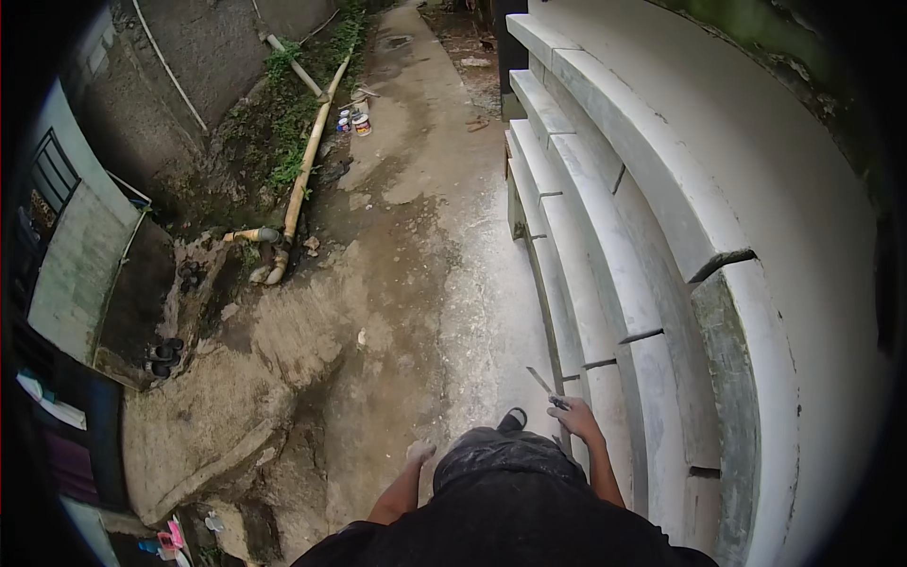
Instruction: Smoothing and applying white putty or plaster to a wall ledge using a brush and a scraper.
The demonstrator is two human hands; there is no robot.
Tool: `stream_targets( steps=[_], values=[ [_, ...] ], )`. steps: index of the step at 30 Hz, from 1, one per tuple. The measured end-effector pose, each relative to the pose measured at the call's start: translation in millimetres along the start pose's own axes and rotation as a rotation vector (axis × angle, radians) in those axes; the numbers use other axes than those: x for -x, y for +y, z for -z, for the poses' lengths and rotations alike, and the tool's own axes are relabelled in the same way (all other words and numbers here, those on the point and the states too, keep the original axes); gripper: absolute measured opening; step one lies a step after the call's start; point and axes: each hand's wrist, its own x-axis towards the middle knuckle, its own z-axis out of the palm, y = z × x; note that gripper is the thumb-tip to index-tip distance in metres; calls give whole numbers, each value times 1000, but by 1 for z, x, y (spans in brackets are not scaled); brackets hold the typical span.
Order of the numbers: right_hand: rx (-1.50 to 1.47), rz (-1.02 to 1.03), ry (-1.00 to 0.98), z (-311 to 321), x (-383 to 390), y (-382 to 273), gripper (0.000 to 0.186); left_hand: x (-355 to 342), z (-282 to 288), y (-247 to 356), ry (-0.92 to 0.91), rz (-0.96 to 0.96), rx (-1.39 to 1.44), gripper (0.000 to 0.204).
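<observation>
Presently observed gripping a thin-bladed hand tool (539, 381) in the right hand (576, 419), closed firmly around the near end. Noted blade pointing forward and to the left, above the whitened strip of the concrete path (487, 312), just beside the lowest of the stepped concrete tiers (605, 217). Found the left hand (421, 452) lowered well apart from the tool, near the dark, dust-marked garment (505, 454) over the thighs, and pale with dust. Cannot tell whether open or closed, given the small and partly turned view. Recorded one black sandal (513, 419) between the hands, nearer the right.

Along the right side, noted grey-and-white surfaces on the tiers, dark gaps at several joints, and a pale wall (803, 283) behind. Farther ahead, recorded a small cluster of paint containers (362, 124) at the left of the path, near a yellowed pipe (307, 170) bordered by green plants (288, 170). Farther left, noted dark footwear (162, 357) on the ground.
</observation>
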Motion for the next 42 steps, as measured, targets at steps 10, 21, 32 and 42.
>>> stream_targets(
  steps=[10,21,32,42],
  values=[
    [-117,254,388,91,17,-199,39,-38,205,172,350,-376,397,32],
    [102,76,748,145,36,-268,59,-3,403,399,274,-1041,287,24],
    [307,-122,524,184,27,-296,51,74,393,500,143,-1747,-3,83],
    [344,-118,582,180,9,-295,32,85,386,518,208,-1610,-106,90]
  ],
)
